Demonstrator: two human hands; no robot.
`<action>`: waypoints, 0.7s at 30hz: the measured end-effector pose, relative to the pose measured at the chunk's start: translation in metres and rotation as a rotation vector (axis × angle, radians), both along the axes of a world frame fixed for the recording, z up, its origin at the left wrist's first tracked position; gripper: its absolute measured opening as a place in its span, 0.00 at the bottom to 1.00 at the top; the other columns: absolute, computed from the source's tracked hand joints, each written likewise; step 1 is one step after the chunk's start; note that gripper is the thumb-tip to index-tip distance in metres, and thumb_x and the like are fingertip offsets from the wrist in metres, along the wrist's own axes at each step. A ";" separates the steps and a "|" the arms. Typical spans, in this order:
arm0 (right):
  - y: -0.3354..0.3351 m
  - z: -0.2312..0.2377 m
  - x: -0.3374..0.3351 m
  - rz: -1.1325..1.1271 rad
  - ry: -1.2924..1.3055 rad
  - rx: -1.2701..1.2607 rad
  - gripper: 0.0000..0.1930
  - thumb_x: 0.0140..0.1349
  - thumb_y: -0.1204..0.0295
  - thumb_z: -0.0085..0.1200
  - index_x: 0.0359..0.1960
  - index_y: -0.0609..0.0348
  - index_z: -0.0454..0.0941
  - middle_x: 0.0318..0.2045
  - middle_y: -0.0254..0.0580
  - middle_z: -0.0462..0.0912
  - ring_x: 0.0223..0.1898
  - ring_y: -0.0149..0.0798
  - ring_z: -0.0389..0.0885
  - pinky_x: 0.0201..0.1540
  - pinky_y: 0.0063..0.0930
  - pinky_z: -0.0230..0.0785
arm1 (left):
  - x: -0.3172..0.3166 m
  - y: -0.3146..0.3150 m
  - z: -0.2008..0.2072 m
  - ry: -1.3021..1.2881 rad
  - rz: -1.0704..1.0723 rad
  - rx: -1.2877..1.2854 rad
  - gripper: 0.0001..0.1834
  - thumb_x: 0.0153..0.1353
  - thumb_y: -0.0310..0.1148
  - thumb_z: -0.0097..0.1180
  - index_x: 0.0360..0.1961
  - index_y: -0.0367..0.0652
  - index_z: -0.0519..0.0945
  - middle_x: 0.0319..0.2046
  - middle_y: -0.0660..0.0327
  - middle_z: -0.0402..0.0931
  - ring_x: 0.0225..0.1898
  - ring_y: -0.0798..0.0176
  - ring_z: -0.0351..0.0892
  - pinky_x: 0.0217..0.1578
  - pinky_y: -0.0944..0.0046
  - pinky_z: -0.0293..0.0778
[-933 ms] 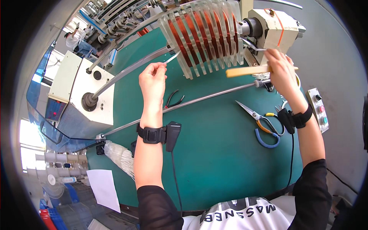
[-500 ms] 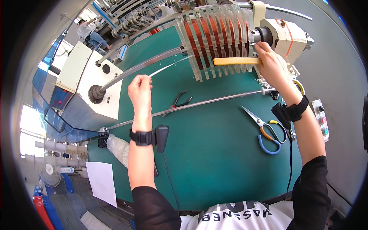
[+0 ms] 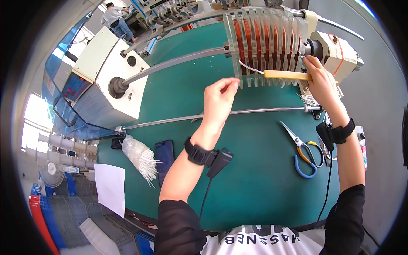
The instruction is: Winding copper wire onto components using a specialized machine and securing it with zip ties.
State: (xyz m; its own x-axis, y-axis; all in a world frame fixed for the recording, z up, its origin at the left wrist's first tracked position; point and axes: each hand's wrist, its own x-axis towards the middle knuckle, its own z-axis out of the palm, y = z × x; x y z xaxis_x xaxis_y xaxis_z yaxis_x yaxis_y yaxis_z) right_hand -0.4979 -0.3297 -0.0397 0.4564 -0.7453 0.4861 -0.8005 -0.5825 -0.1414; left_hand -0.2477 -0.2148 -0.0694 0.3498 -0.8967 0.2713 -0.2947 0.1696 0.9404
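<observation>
My right hand [image 3: 321,80] is closed round the end of a flat yellow stick [image 3: 287,75], which lies across the front of the coil former. Clear finned plates make up this former [image 3: 238,51], with copper-coloured wire [image 3: 267,44] wound between them. A thin white strip [image 3: 250,67] loops out of the left slots and reaches the stick's tip. Just below the former's left end is my left hand [image 3: 220,100], thumb and fingertips pinched together. No strand shows leaving this pinch; whether anything small is inside it is hidden.
A metal rod [image 3: 255,111] crosses the green table [image 3: 238,170]. Scissors [image 3: 302,151] lie at right, a phone [image 3: 165,159] and a bag of white ties [image 3: 140,155] at left. The white winding machine [image 3: 110,76] stands beyond. Another person [image 3: 114,19] works far left.
My left hand has moved right to the former, away from the white strip it was pulling leftward. The strip now curves toward the stick. The view has shifted, and the phone has come into sight.
</observation>
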 end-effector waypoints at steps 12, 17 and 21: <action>0.002 0.002 -0.005 0.025 0.001 0.011 0.19 0.53 0.84 0.48 0.49 0.66 0.72 0.52 0.43 0.71 0.45 0.50 0.76 0.49 0.37 0.68 | -0.009 -0.033 0.028 0.449 -0.007 0.141 0.04 0.54 0.29 0.62 0.29 0.41 0.80 0.16 0.72 0.67 0.16 0.80 0.59 0.17 0.77 0.55; 0.001 0.001 -0.009 0.033 -0.012 0.025 0.19 0.52 0.84 0.48 0.48 0.66 0.73 0.52 0.43 0.71 0.45 0.50 0.76 0.49 0.38 0.68 | 0.011 -0.039 0.044 -0.417 0.195 0.024 0.04 0.51 0.25 0.59 0.28 0.36 0.82 0.24 0.60 0.80 0.24 0.67 0.76 0.31 0.68 0.71; -0.001 -0.001 -0.004 0.011 -0.036 0.033 0.18 0.52 0.83 0.48 0.48 0.65 0.73 0.51 0.42 0.71 0.45 0.51 0.76 0.48 0.38 0.68 | 0.019 -0.055 0.042 -0.759 0.241 -0.116 0.05 0.49 0.24 0.56 0.29 0.37 0.81 0.26 0.52 0.79 0.26 0.54 0.80 0.32 0.62 0.73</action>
State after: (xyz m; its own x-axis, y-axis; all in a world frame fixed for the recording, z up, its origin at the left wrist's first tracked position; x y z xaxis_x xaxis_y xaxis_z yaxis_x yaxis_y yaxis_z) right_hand -0.5019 -0.3304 -0.0410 0.4478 -0.7562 0.4772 -0.7878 -0.5861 -0.1894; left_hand -0.2287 -0.2695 -0.0276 0.2127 -0.7718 0.5992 -0.8874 0.1040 0.4491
